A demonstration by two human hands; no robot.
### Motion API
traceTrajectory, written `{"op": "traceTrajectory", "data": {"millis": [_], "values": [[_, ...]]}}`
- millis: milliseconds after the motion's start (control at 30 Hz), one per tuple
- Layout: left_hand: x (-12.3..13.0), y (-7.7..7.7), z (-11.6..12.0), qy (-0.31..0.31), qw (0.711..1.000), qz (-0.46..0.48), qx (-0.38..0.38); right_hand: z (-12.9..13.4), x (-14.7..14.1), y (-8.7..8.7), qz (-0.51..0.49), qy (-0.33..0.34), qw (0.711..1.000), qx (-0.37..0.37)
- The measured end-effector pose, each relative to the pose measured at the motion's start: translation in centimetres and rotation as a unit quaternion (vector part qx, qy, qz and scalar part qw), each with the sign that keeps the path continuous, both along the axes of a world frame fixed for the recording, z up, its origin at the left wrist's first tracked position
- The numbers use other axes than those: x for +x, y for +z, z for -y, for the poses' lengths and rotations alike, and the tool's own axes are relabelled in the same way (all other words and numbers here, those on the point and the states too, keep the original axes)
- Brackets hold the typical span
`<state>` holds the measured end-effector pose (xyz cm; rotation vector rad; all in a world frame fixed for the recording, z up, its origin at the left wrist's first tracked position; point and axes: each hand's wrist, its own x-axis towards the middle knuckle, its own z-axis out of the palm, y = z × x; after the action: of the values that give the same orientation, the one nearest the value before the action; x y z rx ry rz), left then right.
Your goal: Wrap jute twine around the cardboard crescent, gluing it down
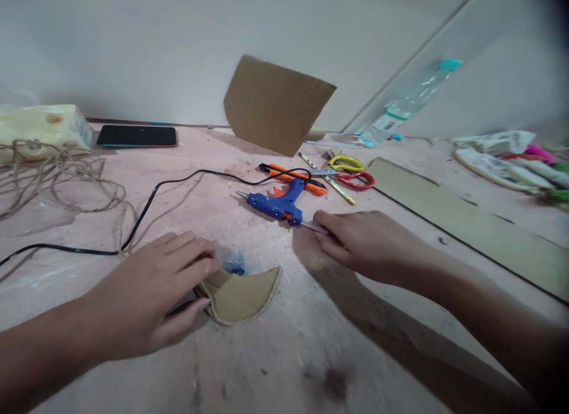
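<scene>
Filling the widest area, a stained, pale pink tabletop [275, 366] is backed by a white wall [155, 52]. Long flat strip of tan cardboard [462, 218]: laid at right. Angular brown cardboard sheet [275, 105]: stood upright near the wall. Clear plastic bottle with teal cap [404, 111]: tilted, placed right of the sheet. Loose tan twine [57, 182]: heaped at left. Blue plastic glue gun with black cord [275, 206]: laid on its side at centre, nozzle pointed left. Curved, crescent-like tan cardboard piece [240, 298]: gripped at its left end by the left hand [164, 289], fingers half curled above, thumb below. Orange-and-black cutter [315, 185] and red-and-yellow-handled scissors [355, 181]: grouped behind the gun. Thin translucent glue stick [313, 227]: seated in the gun's rear, its free end pinched by the nearly closed right hand [360, 242].
</scene>
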<state>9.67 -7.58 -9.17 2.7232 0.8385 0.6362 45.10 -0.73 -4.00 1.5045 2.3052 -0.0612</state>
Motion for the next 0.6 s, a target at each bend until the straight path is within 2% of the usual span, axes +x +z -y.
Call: {"op": "traceTrajectory", "data": {"millis": [433,600], "values": [[-0.1,-0.1,0.2,0.007,1.0,-0.002,0.016,-0.6,3.1,-0.9,-0.05,-0.047,0.998,0.012],[-0.1,-0.1,0.2,0.007,1.0,-0.008,0.01,-0.4,3.4,-0.9,-0.11,-0.047,0.992,0.036]]}}
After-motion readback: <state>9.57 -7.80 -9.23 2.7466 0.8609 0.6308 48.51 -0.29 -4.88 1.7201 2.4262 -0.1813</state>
